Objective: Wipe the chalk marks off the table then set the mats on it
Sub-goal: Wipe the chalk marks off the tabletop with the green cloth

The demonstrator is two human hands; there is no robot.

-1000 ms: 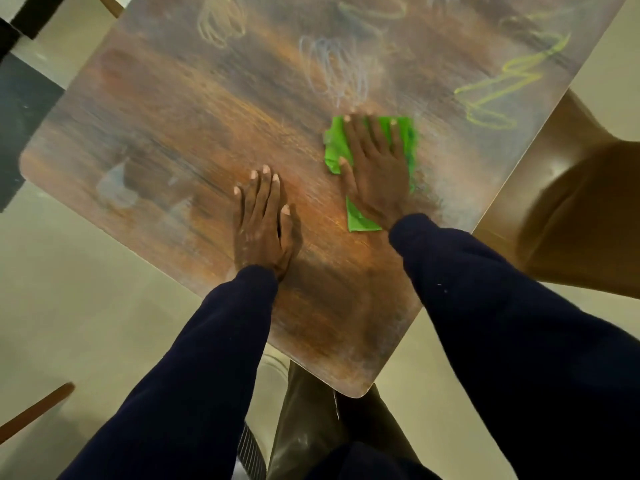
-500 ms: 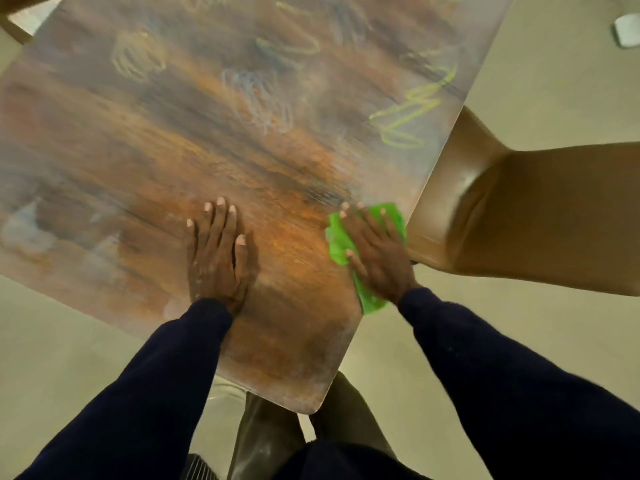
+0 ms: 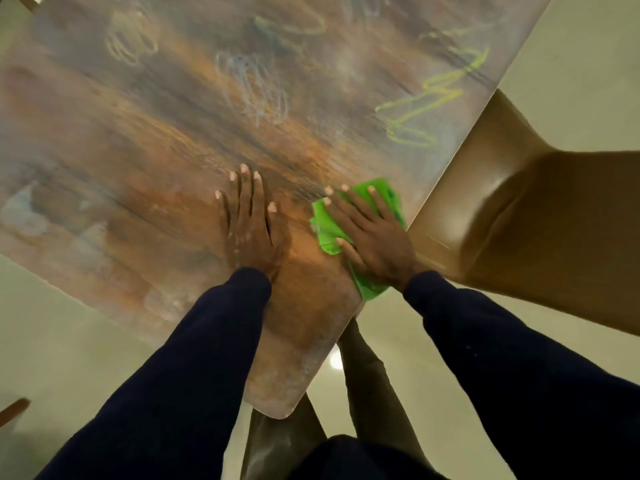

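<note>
Head view: the right hand (image 3: 375, 237) lies flat on a green cloth (image 3: 325, 233) at the right edge of the wooden table (image 3: 138, 150), close to its near corner. Its fingers (image 3: 377, 202) are straight and spread, pressing the cloth down rather than gripping it. The thumb reaches out to the left over the cloth's near lobe.

The cloth is crumpled under the palm. A strip of green shows just beyond the fingertips, more bulges out on the thumb side, and a tail runs back under the wrist and hangs past the table edge.

The left hand (image 3: 250, 226) rests palm down on bare wood just beside the cloth, apart from it and holding nothing. Its fingers are straight and close together.

Chalk marks sit farther up the table, well clear of both hands:
- a yellow-green scribble (image 3: 420, 112) near the right edge
- a pale whitish scribble (image 3: 252, 86) in the middle
- a faint yellow scribble (image 3: 130, 41) toward the far left

Pale smears cloud the wood at the left — the picture is blurred there.

A brown chair (image 3: 536, 220) stands just to the right of the table, its seat passing under the edge by the cloth. Both arms wear dark sleeves (image 3: 194, 358).
</note>
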